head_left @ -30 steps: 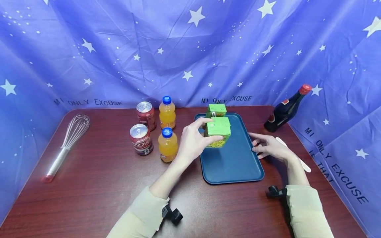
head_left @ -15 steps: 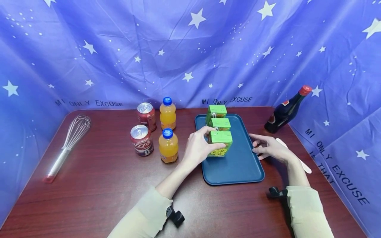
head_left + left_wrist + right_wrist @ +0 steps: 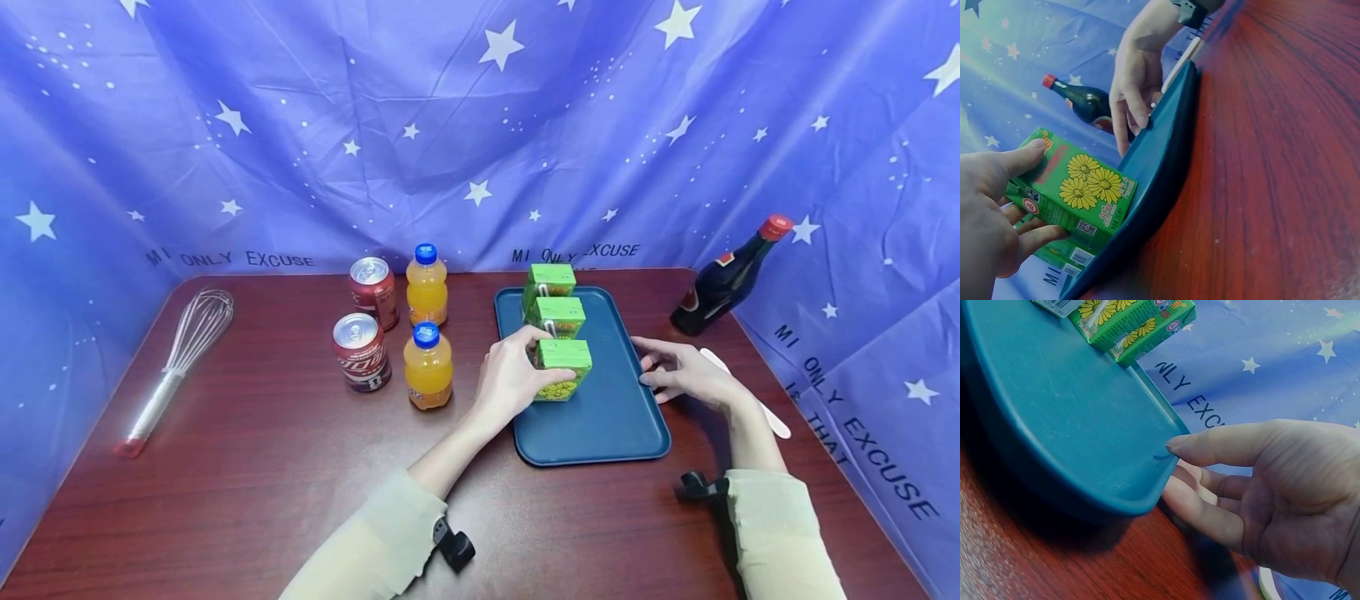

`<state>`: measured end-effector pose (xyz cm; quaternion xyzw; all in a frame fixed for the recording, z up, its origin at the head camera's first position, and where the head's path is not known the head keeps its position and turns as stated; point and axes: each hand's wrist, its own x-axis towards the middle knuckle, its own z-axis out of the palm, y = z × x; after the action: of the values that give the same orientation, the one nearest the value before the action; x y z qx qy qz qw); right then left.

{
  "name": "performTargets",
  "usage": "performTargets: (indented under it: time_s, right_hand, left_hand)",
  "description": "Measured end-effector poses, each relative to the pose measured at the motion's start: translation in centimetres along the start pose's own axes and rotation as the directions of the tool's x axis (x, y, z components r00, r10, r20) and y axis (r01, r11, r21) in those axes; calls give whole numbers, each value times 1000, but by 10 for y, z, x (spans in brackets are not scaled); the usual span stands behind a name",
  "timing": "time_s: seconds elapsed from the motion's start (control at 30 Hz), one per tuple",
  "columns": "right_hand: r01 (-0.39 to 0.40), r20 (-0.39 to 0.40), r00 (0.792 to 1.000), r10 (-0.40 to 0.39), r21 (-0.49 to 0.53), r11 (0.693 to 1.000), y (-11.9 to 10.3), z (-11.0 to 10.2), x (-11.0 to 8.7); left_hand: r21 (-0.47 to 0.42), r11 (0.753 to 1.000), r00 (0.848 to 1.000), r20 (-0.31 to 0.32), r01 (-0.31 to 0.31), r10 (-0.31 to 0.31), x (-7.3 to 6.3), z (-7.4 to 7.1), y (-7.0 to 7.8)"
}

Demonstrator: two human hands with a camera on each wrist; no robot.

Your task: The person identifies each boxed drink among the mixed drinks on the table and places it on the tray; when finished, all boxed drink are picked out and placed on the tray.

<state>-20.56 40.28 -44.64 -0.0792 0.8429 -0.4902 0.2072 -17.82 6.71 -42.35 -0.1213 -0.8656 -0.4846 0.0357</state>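
Note:
In the head view, my left hand [image 3: 510, 377] holds a green drink carton [image 3: 566, 357] with yellow flowers by its sides, thumb in front. The carton stands on the blue tray [image 3: 600, 437], at its left side. Behind it, two matching cartons, a middle carton [image 3: 561, 310] and a far carton [image 3: 553, 275], stand in a row. My right hand [image 3: 684, 372] grips the tray's right rim. In the right wrist view, the thumb [image 3: 1210, 445] lies on the rim and the other fingers are bent against the outside. The left wrist view shows the held carton [image 3: 1085, 181] from the front.
Left of the tray stand two orange juice bottles [image 3: 428, 367] and two red soda cans [image 3: 362, 354]. A whisk [image 3: 180, 350] lies at far left. A dark red-capped bottle [image 3: 720, 283] stands at back right. A pale, flat-handled item [image 3: 776, 421] lies partly behind my right hand.
My left hand has brought the held carton toward the front and lowered it onto the tray, uncovering the middle carton. My right hand has stayed at the tray's rim.

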Motion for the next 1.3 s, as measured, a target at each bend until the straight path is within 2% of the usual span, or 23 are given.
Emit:
performTargets:
  time_s: [0.2, 0.63, 1.3]
  right_hand:
    - [4, 6, 1000, -4, -6, 1000, -1, 0, 0]
    - [-2, -1, 1000, 2, -6, 1000, 0, 1, 0]
    - [-16, 0, 1000, 16, 0, 1000, -2, 2, -2]
  left_hand:
    - [-7, 1000, 1000, 4, 18, -18, -1, 3, -1]
    - [-15, 1000, 1000, 22, -18, 18, 1, 5, -3]
    - [18, 1000, 1000, 20, -16, 16, -3, 6, 1]
